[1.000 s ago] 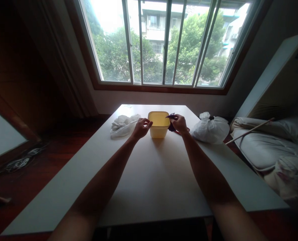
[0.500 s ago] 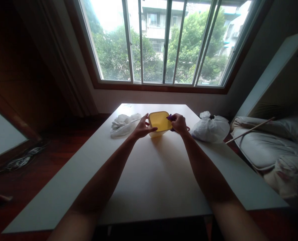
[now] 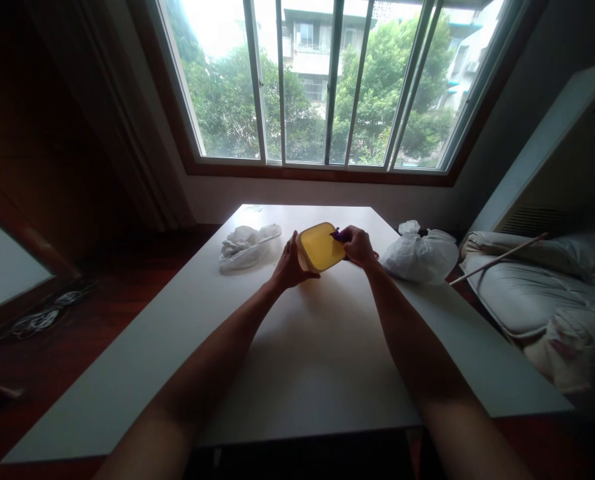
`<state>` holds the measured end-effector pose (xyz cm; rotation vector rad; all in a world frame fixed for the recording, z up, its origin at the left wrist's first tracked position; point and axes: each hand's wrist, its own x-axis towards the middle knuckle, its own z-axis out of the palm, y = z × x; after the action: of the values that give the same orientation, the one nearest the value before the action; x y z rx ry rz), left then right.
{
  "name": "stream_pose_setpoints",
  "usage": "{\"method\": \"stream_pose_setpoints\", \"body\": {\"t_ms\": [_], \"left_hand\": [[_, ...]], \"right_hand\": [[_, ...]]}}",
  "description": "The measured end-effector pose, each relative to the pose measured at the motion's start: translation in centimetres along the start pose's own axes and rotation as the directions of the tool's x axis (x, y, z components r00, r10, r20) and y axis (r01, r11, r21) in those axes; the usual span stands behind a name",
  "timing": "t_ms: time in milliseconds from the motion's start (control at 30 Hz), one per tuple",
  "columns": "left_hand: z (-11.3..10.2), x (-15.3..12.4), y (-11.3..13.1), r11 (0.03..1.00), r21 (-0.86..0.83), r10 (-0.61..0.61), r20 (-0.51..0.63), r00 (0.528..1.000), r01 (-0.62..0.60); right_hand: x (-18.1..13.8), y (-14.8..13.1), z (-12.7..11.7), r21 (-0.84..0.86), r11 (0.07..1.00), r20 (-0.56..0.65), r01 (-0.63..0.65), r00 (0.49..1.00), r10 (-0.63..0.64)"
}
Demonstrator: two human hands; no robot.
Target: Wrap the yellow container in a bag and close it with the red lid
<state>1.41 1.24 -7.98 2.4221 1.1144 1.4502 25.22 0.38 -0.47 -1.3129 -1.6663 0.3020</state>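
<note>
A yellow plastic container point(image 3: 320, 245) sits tilted toward me at the far middle of the white table point(image 3: 297, 347). My left hand point(image 3: 288, 260) grips its left side, fingers wrapped round the wall. My right hand point(image 3: 359, 245) is closed at the container's right rim, pinching a small purple thing point(image 3: 338, 235) that shows only partly past my fingers.
A crumpled white plastic bag point(image 3: 246, 244) lies left of the container. A fuller tied white bag point(image 3: 420, 255) lies to its right. Bedding and a thin stick point(image 3: 497, 259) lie off the table's right edge. A large window is behind.
My left hand went from beside the container to gripping its left side, and the container has tipped up toward me. My right hand stayed at the right rim with the purple thing.
</note>
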Motion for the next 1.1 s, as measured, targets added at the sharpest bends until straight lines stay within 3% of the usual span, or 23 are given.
{"method": "stream_pose_setpoints", "body": {"t_ms": [167,267,333,400,467,533,600,667,800,967,1033,1100], "left_hand": [[-0.9,-0.1,0.5,0.992,0.117,0.038,-0.001,0.999,-0.038],[-1.2,-0.1,0.6,0.986,0.145,0.078,0.013,0.997,-0.079],[-1.2,-0.1,0.6,0.984,0.15,0.096,0.02,0.995,-0.098],[-1.2,-0.1,0.6,0.983,0.148,0.102,0.03,0.994,-0.106],[-1.3,-0.1,0.7,0.984,0.141,0.106,0.038,0.994,-0.111],[-1.4,-0.2,0.9,0.984,0.139,0.11,0.039,0.993,-0.115],[-1.5,-0.2,1.0,0.984,0.142,0.107,0.04,0.993,-0.112],[-1.5,-0.2,1.0,0.984,0.146,0.099,0.053,0.994,-0.105],[-1.4,-0.2,0.9,0.983,0.148,0.095,0.084,0.992,-0.106],[-1.4,-0.2,1.0,0.981,0.139,0.12,0.091,0.989,-0.132],[-1.4,-0.2,1.1,0.979,0.14,0.137,0.094,0.986,-0.15],[-1.4,-0.3,1.2,0.977,0.141,0.147,0.099,0.984,-0.16]], "right_hand": [[0.5,0.9,-0.2,0.001,1.0,0.064,-0.019,0.998,0.019],[0.6,0.6,-1.1,-0.065,0.996,-0.107,-0.063,0.993,0.055],[0.3,-0.3,-1.6,-0.095,0.995,-0.276,-0.011,0.961,-0.016],[-0.2,-1.6,-1.7,-0.133,0.986,-0.306,0.105,0.942,-0.141],[-1.0,-2.7,-1.2,-0.18,0.956,-0.125,0.233,0.958,-0.257],[-1.8,-3.3,-0.5,-0.232,0.915,0.172,0.33,0.94,-0.296],[-2.4,-3.4,0.3,-0.295,0.882,0.389,0.368,0.889,-0.241],[-2.8,-3.2,0.6,-0.335,0.874,0.488,0.351,0.858,-0.158],[-2.8,-3.2,0.1,-0.356,0.878,0.518,0.32,0.849,-0.099],[-2.7,-4.3,0.3,-0.46,0.833,0.302,0.308,0.936,-0.179],[-2.9,-4.5,0.9,-0.39,0.863,0.326,0.322,0.925,-0.198],[-3.2,-4.2,1.4,-0.289,0.9,0.433,0.328,0.883,-0.183]]}}
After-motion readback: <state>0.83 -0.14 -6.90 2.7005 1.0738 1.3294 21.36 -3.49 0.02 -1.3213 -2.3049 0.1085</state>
